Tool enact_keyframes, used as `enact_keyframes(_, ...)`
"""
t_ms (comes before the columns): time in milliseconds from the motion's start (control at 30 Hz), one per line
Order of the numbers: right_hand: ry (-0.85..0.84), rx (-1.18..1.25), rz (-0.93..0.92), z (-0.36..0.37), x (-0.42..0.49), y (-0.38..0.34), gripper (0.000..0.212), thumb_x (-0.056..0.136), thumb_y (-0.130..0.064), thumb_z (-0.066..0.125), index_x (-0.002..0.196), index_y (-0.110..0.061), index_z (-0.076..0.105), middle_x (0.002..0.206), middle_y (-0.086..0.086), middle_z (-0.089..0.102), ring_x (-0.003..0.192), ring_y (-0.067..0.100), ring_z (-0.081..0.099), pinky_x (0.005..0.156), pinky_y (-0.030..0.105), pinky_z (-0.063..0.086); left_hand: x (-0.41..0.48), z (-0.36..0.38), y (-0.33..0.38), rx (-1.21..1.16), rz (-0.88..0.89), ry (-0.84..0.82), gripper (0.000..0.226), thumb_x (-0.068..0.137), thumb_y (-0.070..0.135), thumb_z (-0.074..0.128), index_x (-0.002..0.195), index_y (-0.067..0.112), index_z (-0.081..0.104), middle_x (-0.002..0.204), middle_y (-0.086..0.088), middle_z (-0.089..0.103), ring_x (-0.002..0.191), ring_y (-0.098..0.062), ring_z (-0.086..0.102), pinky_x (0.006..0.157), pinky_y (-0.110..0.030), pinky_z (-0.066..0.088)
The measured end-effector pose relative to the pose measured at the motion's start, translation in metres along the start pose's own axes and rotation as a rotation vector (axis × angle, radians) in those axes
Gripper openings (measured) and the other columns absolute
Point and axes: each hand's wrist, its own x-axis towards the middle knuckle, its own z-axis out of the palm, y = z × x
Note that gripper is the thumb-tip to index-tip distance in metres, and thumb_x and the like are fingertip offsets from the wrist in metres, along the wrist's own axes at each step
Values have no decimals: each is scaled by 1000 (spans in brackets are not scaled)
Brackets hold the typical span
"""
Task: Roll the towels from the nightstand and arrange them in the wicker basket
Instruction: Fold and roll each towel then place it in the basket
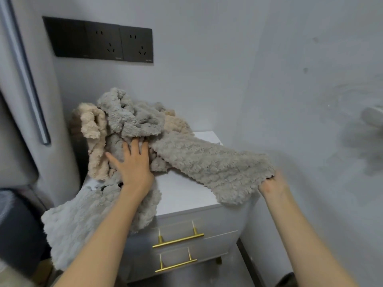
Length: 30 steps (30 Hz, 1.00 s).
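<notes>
A heap of fluffy towels lies on the white nightstand [184, 195]. A grey-brown towel [209, 162] stretches from the heap out over the nightstand's right edge, and my right hand [271, 184] grips its far corner. My left hand [132, 162] lies flat with spread fingers on the heap, pressing on a darker grey towel [128, 117]. A beige towel [93, 129] hangs at the heap's left side. A pale blue-grey towel [76, 222] droops over the nightstand's front left corner, under my left forearm. No wicker basket is in view.
The nightstand stands in a corner against grey walls, with two drawers and gold handles [178, 241]. A black socket panel [99, 40] is on the wall above. A grey curtain [22, 100] hangs at the left, with a dark object [14, 224] below it.
</notes>
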Motion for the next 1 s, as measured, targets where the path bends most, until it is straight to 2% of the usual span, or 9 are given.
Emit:
enact_keyframes(133,360,-233,6,-36,19,-16,43,105,-18,30,134,9,46,126,26,54,125,33,50,101,39,45,-6,-4,9,58,14,-53,91,85,31,64,151,16,4,157,-13,-4,142,-44,-11,105,-74,2)
enact_keyframes(200,384,-413,-40,-47,22,-17,29,102,-10,38,108,6,61,91,22,70,77,22,68,56,28,58,-14,-4,21,59,58,-39,91,87,31,63,152,15,1,157,-14,-10,140,-47,-17,104,-75,-1)
enact_keyframes(267,402,-592,-53,-52,20,-18,33,99,-3,37,70,-8,52,40,2,47,30,7,39,28,12,27,-23,-5,34,37,111,-21,89,87,22,59,152,14,-1,157,-15,-17,139,-47,-21,105,-74,-4)
enact_keyframes(433,318,-1175,-110,-44,3,-21,19,93,-9,41,74,-15,43,57,1,40,49,15,38,46,22,34,-49,-6,61,-135,361,50,87,77,-3,52,152,16,11,157,-14,-19,140,-40,-27,101,-62,-23)
enact_keyframes(567,246,-1665,-145,-48,-2,-33,22,90,-19,41,69,-11,42,66,7,47,61,22,45,60,30,41,-56,-7,68,-286,563,-7,67,78,-12,50,134,25,53,156,-11,24,144,-36,11,116,-53,14)
enact_keyframes(667,376,-2125,-140,-55,-8,-42,33,87,-32,38,61,-16,49,77,8,65,80,29,61,73,32,48,-57,-14,69,-302,533,-90,50,89,-3,48,123,31,63,150,-6,34,134,-30,24,103,-41,31)
enact_keyframes(733,440,-2151,-215,-58,-9,-44,31,87,-39,38,70,-20,55,91,10,68,91,32,63,78,34,49,-57,-17,67,-302,513,-92,54,87,-6,47,124,31,62,148,-6,34,131,-29,25,101,-38,32)
enact_keyframes(867,312,-1956,-334,-63,6,-38,45,96,-42,43,134,-20,46,134,9,53,124,33,47,98,39,40,-62,-19,59,-317,554,-109,71,77,-13,45,135,27,52,151,-8,30,132,-29,25,100,-39,38)
enact_keyframes(1000,165,-1749,-166,-48,14,-19,51,99,-45,37,140,-15,41,133,8,53,128,29,45,99,35,35,-68,-16,54,-405,522,106,49,76,-5,58,121,15,63,124,-16,52,110,-35,42,79,-44,47)
